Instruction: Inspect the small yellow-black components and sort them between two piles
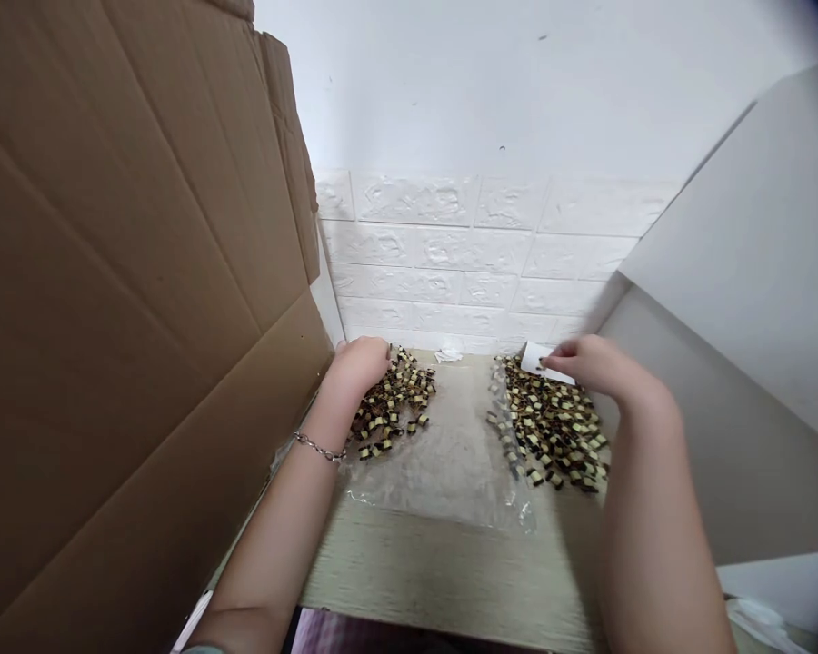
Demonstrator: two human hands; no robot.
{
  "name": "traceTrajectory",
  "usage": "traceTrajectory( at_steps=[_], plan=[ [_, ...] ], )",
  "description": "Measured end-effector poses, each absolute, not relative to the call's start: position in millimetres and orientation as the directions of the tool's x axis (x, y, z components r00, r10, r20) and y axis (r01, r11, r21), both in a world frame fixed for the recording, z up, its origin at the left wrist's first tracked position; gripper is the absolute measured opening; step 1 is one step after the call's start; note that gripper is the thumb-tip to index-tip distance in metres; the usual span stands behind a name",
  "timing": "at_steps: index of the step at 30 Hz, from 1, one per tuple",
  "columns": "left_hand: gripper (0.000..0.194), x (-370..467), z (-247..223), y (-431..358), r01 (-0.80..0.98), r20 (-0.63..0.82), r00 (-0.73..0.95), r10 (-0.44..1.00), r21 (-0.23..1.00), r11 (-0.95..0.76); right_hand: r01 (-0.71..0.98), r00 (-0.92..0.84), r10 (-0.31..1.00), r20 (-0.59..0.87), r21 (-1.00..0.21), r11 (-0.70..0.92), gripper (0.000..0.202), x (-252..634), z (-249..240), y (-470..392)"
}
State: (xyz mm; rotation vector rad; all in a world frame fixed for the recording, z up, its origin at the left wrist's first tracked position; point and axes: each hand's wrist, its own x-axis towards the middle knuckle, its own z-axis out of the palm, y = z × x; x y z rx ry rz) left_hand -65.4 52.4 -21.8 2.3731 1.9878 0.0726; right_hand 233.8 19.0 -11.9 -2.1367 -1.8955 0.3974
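Two heaps of small black-and-yellow parts with thin coppery bits lie on the table: a left heap [399,395] and a larger right heap [559,422]. My left hand [363,361] reaches to the far edge of the left heap, fingers curled down; what its fingertips hold, if anything, is hidden. Above the right heap, my right hand [590,361] is closed in a pinch, with a small dark-and-yellow part [541,363] at the fingertips. Behind that part, a white paper slip [533,355] rests on the heap. Between the heaps a clear plastic bag [450,445] lies flat.
Tall brown cardboard [143,272] rises on the left. White panels [743,245] stand on the right, and a white brick-patterned wall [443,245] closes the back. A crumpled white scrap [448,355] lies by the wall. The pale wooden tabletop [443,568] ends nearby.
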Motion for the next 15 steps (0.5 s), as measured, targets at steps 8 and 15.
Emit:
traceTrajectory(
  at_steps=[8, 15],
  plan=[
    [0.022, -67, -35, 67, 0.981, -0.181, 0.193, 0.964, 0.052, -0.186, 0.876, 0.126, 0.979, -0.159, -0.445, -0.185, 0.017, 263, -46, 29],
    [0.017, -57, -32, 62, 0.975, -0.318, 0.218, 0.922, 0.031, -0.22, 0.868, 0.122, 0.977, -0.172, -0.458, -0.189, 0.025, 269, -63, 38]
  ],
)
